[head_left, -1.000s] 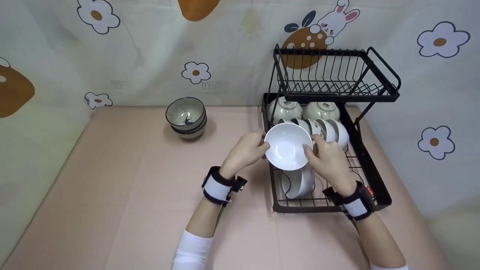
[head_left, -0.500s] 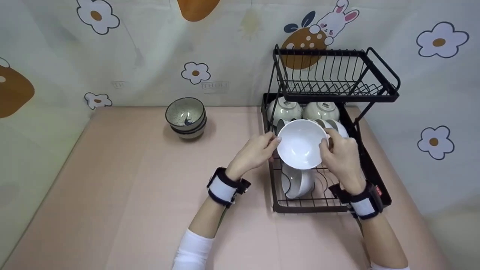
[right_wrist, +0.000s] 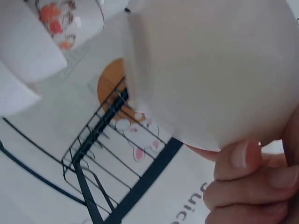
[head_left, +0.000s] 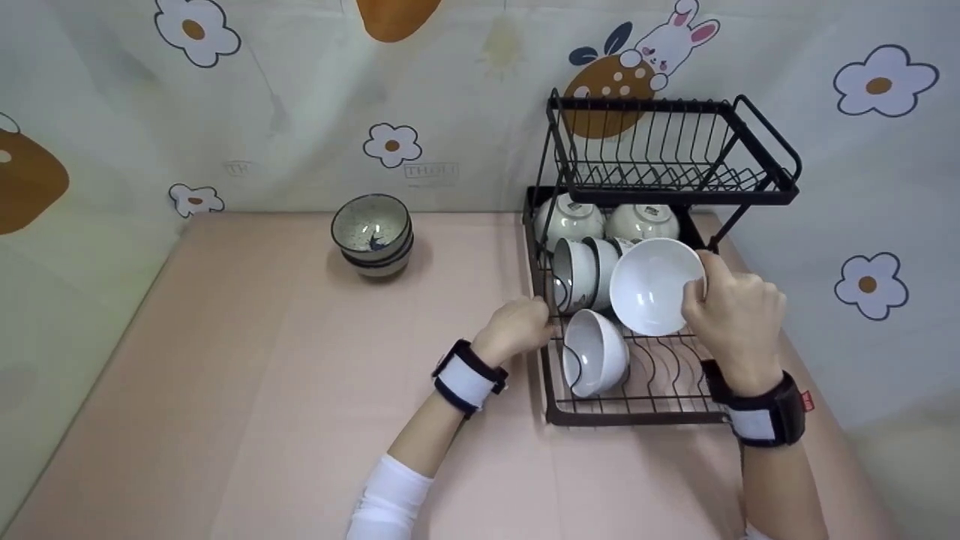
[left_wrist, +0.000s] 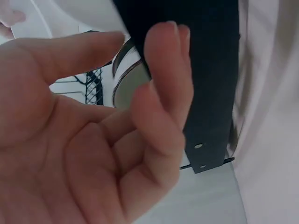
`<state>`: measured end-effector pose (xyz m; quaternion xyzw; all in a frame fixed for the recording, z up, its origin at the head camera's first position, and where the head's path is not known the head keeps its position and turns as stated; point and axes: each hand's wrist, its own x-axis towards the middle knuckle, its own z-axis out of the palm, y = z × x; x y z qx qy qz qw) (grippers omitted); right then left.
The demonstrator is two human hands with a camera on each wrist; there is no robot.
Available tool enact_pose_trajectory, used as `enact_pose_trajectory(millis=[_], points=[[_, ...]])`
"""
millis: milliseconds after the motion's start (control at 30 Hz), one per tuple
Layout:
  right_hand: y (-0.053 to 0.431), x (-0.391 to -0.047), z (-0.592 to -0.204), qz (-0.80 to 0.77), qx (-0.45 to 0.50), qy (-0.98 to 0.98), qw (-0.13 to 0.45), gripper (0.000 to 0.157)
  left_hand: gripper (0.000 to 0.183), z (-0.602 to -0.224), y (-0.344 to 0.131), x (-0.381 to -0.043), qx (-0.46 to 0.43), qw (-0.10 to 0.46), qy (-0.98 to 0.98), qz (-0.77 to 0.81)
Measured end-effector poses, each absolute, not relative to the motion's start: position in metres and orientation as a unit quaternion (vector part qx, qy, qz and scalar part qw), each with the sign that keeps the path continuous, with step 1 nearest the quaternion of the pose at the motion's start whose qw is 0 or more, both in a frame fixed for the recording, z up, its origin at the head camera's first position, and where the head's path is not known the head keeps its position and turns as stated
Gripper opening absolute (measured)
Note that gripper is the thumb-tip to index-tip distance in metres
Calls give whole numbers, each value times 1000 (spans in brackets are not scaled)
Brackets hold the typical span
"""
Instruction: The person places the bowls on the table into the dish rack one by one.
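Probably for control, the right hand (head_left: 739, 324) pinches a white bowl (head_left: 651, 289) by its rim, right of centre, while the left hand (head_left: 516, 328), fingers loosely bent, holds nothing beside the rack (head_left: 630, 419).

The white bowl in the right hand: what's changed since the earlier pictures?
The bowl has moved right, across the rack. The left hand has let go of it and is by the rack's left edge; the right hand, gripping it, has moved right too. The rack, its front bowl and the stacked bowls stayed put.

We read dark letters "uic" (right_wrist: 192, 204) (slanting) on the wall cloth (head_left: 465, 90). We discern "TH" beginning its faint boxed lettering (head_left: 431, 171).
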<state>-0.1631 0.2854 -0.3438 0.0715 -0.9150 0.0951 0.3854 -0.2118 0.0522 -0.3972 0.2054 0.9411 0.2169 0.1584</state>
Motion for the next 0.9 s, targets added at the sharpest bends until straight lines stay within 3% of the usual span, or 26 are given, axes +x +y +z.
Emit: enact_pose_trajectory(millis=[133, 333, 533, 733, 900], points=[[288, -161, -347, 22, 103, -914, 392, 31, 25, -399, 54, -213, 204, 174, 941, 206], [281, -163, -356, -45, 145, -919, 364, 14, 30, -399, 52, -214, 204, 190, 936, 216], [267, -167, -370, -92, 165, -922, 339, 7, 33, -399, 52, -214, 204, 195, 935, 214], [253, -169, -381, -108, 167, -932, 304, 7, 27, -399, 52, -214, 205, 197, 934, 214], [244, -169, -388, -116, 169, -941, 270, 17, 27, -399, 52, -213, 204, 203, 933, 218]])
